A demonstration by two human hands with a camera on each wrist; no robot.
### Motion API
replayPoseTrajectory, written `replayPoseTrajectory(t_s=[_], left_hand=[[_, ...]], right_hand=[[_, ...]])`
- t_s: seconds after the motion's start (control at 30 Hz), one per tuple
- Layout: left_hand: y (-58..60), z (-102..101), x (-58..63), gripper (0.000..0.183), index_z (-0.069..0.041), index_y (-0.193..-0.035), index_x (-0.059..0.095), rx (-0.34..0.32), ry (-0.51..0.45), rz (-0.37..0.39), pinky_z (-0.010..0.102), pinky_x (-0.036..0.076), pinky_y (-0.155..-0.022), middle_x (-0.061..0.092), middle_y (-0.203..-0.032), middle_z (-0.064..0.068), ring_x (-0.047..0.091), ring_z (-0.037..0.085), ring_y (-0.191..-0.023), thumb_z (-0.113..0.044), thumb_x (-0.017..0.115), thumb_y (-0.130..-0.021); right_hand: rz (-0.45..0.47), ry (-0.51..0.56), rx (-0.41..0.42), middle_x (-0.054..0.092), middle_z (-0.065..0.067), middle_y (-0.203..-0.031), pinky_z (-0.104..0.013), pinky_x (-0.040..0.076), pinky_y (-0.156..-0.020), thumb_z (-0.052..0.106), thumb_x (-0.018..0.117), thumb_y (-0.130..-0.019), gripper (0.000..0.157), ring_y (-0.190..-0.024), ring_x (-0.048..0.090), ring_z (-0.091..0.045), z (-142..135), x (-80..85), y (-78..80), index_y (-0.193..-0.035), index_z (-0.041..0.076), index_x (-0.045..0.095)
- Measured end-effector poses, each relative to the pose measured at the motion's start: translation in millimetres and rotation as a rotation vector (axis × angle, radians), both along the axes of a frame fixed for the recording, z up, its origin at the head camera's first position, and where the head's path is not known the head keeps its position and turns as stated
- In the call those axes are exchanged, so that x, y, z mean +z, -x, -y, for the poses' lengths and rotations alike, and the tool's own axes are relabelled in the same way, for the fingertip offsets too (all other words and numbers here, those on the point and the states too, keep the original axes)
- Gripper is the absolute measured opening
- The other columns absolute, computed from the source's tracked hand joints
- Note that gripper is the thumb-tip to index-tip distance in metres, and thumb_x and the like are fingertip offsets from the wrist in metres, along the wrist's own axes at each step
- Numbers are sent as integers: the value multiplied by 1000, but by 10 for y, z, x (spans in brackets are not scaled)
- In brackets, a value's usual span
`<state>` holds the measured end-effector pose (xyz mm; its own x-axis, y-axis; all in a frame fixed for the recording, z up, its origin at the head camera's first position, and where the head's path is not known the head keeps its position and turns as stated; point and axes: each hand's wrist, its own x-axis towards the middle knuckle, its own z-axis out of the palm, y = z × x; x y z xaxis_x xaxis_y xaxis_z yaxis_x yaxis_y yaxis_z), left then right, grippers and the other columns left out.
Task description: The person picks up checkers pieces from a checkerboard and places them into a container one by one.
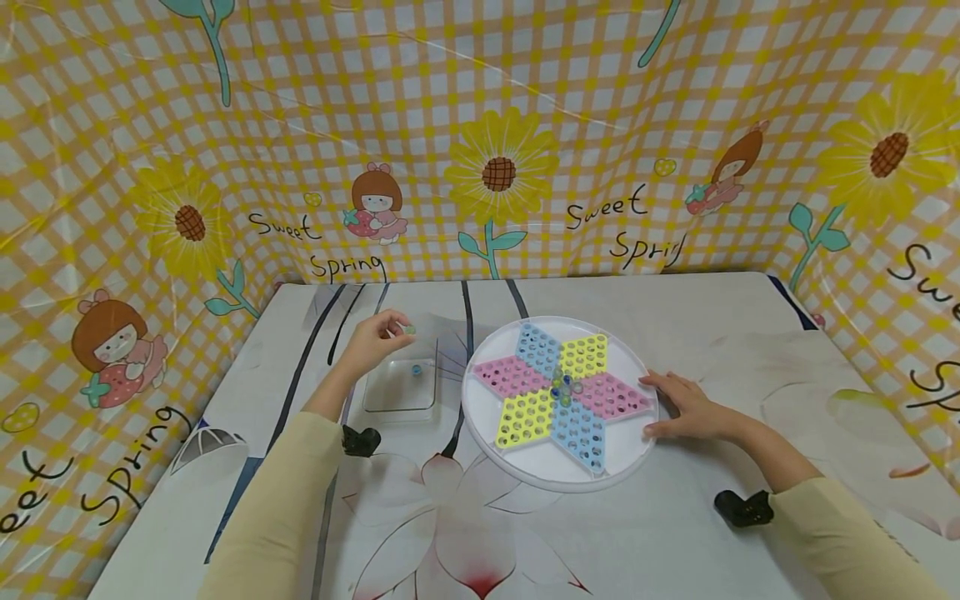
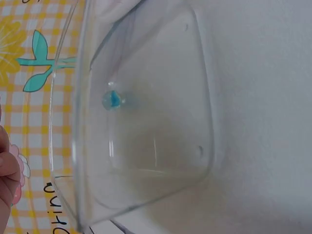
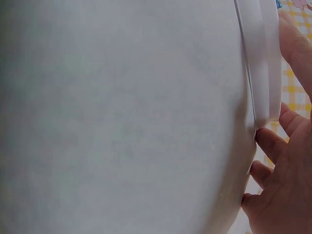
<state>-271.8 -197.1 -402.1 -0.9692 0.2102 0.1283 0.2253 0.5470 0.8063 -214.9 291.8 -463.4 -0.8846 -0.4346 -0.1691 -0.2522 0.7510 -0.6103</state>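
Note:
My left hand [image 1: 372,342] pinches a pale green marble [image 1: 410,330] between thumb and fingertips, above the far side of a clear plastic box [image 1: 397,410]. A single blue marble [image 2: 113,100] lies on the bottom of that box. To the right is a round white Chinese checkers board [image 1: 622,442] with a star of pink, yellow and blue hole sections. Several marbles [image 1: 566,388] sit clustered at the star's centre. My right hand [image 1: 690,408] touches the board's right rim with thumb and fingers spread; the right wrist view shows fingertips against the white edge [image 3: 263,63].
The table has a white cloth [image 1: 405,533] printed with flowers and dark lines. A yellow checked curtain [image 1: 420,100] with sunflowers rises behind it and along both sides. Black devices [image 1: 362,441] are worn at the wrists.

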Motion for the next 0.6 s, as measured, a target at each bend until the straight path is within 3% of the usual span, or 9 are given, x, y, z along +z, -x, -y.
replayPoseTrajectory(t_s=[0.23,0.6], left_hand=[[-23,84,-76,21,-4,-101,57,1,0,13,24,36,-54,56,-78,5,43,13,-61,-15,65,-85],[-46,195,-188,20,-4,-100,57,31,19,30,24,36,-53,57,-76,5,44,13,-59,-13,65,-85]], right_hand=[[-29,44,18,16,-34,-141,-75,7,-89,41,69,-74,83,-126,1,-57,-41,-52,-3,-135,1,30],[7,-15,-5,17,-35,-142,-73,10,-92,34,72,-72,83,-127,5,-56,19,25,-3,-135,0,31]])
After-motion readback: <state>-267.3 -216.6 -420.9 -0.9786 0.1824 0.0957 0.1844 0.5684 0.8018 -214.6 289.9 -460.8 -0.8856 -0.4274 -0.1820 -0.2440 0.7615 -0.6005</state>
